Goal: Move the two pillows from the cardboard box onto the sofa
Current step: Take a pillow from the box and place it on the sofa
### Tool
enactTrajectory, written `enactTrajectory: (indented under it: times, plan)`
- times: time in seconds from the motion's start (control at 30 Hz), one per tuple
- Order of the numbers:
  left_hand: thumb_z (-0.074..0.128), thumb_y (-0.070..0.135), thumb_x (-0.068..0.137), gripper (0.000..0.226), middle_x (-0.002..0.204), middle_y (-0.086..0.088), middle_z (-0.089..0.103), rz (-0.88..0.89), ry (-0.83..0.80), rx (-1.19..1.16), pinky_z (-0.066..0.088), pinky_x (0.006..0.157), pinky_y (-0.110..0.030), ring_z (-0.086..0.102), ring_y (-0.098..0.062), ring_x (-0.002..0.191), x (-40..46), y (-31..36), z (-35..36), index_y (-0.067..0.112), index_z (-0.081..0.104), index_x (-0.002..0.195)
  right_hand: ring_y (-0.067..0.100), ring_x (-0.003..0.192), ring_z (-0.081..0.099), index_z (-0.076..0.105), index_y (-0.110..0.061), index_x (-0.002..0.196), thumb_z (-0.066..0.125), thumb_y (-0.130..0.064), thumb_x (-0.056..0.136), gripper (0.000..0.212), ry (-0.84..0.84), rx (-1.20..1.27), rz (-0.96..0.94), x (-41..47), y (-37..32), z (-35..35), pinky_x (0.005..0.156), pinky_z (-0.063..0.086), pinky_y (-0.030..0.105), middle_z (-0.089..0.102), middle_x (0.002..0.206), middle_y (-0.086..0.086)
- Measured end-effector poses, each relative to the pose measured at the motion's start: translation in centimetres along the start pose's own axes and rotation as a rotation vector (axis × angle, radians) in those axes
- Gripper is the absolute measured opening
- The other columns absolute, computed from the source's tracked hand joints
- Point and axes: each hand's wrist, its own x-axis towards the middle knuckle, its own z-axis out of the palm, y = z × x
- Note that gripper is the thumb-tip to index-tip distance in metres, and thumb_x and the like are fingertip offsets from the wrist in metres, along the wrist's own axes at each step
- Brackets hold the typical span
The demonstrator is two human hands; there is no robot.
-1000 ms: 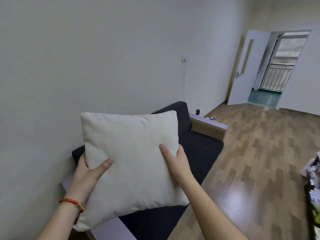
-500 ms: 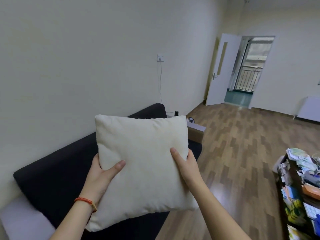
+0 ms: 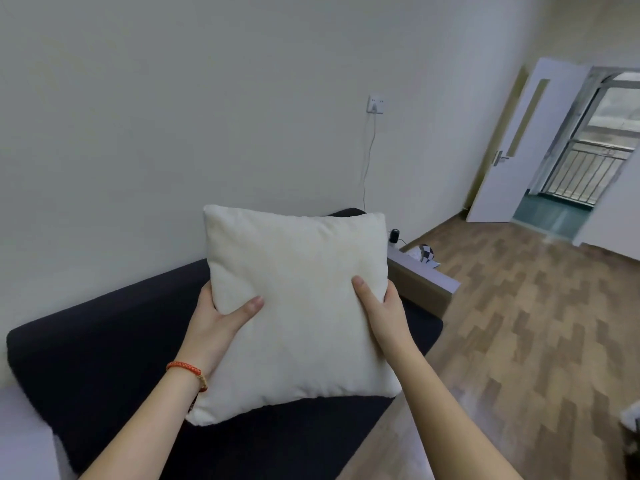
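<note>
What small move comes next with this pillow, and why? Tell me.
Probably lower it forward onto the seat. The cream pillow is gripped at both side edges by the left hand and right hand, held upright in the air directly over the dark sofa, not yet resting on it.

One wide-angle view alone, worn on the person's head, looks forward and steeply down along both forearms, which rise from the bottom edge to the pillow [image 3: 298, 306] held close at the frame's centre. It faces the dark sofa [image 3: 104, 358] in the lower left and the pale wall [image 3: 173, 116] filling the upper left. The wood floor [image 3: 519, 323] and the open door [image 3: 519, 140] lie far off at the right, bent by the lens.
</note>
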Motion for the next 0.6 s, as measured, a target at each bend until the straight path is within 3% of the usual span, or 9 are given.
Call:
enactTrajectory:
  times: [0.1,0.43,0.6]
  plan:
    - [0.097,0.041,0.074,0.083,0.133,0.009,0.073,-0.012,0.057,0.019,0.057,0.104,-0.048,0.072,-0.015,0.120,2.5,-0.2,0.1,0.032,0.054,0.145,0.007,0.115,0.069,0.058,-0.032,0.136,0.077,-0.068,0.084,0.066,-0.051,-0.005,0.003,3.6,0.2,1.2,0.096,0.056,0.035,0.072,0.127,-0.016]
    - [0.093,0.041,0.072,0.084,0.134,0.011,0.070,-0.027,0.276,0.029,0.056,0.101,-0.038,0.068,-0.012,0.121,9.3,-1.1,0.9,0.032,0.050,0.144,0.002,0.109,0.066,0.056,-0.031,0.131,0.074,-0.058,0.093,0.051,-0.290,-0.003,-0.011,15.9,1.5,7.4,0.080,0.050,0.022,0.069,0.123,-0.017]
    - [0.092,0.034,0.080,0.081,0.135,0.012,0.069,-0.025,0.412,0.055,0.054,0.092,-0.029,0.067,-0.010,0.122,13.6,-2.8,2.0,0.031,0.049,0.148,0.005,0.111,0.067,0.056,-0.029,0.135,0.074,-0.063,0.090,0.058,-0.434,0.004,-0.016,23.1,3.0,10.6,0.082,0.051,0.026,0.069,0.124,-0.016]
